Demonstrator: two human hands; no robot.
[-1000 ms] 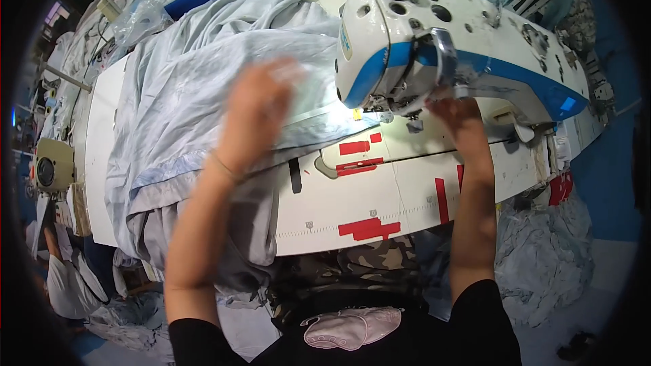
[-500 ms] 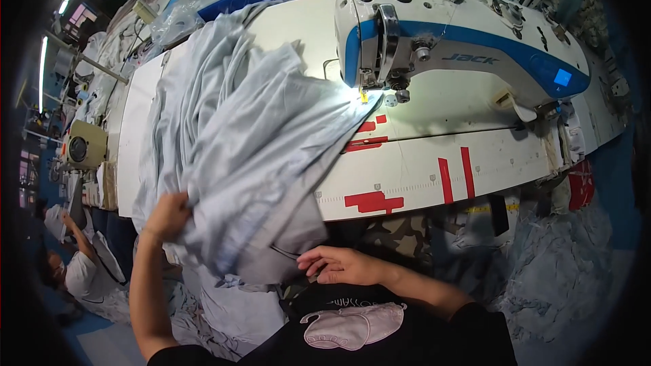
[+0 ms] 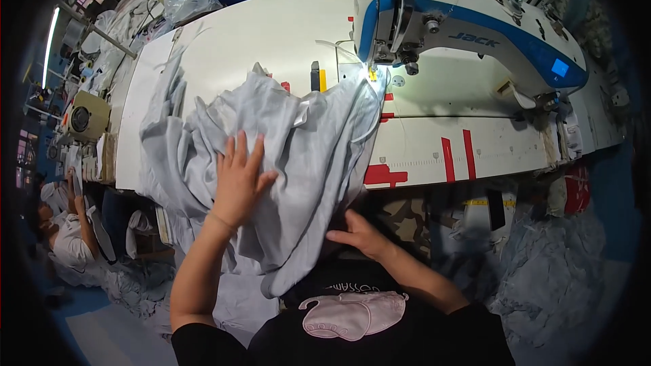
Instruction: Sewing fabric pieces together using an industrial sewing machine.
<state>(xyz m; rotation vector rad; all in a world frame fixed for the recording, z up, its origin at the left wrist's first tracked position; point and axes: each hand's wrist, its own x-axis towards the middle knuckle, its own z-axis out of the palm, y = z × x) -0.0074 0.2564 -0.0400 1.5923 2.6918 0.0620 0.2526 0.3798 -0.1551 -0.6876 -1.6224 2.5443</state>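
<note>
A light grey-blue garment (image 3: 285, 183) lies in loose folds over the sewing table and hangs off its front edge toward my lap. Its far right corner runs under the lit needle area of a white and blue sewing machine (image 3: 468, 34). My left hand (image 3: 241, 176) rests on the cloth with its fingers spread. Beside the garment's lower right edge is my right hand (image 3: 363, 234), thumb apart from the fingers; some fingertips are hidden at the cloth. A small white label (image 3: 302, 114) shows on the garment.
Red tape strips (image 3: 386, 176) and a ruler scale mark the white table (image 3: 258, 13). Crumpled cloth (image 3: 542, 278) is heaped at the lower right. At the far left another person (image 3: 71, 230) sits near more fabric. A clear plastic bag (image 3: 193, 0) lies behind the table.
The garment has been turned and drawn nearer, baring the table behind it. My left hand moved right and forward onto the cloth and opened; my right hand moved slightly right and forward.
</note>
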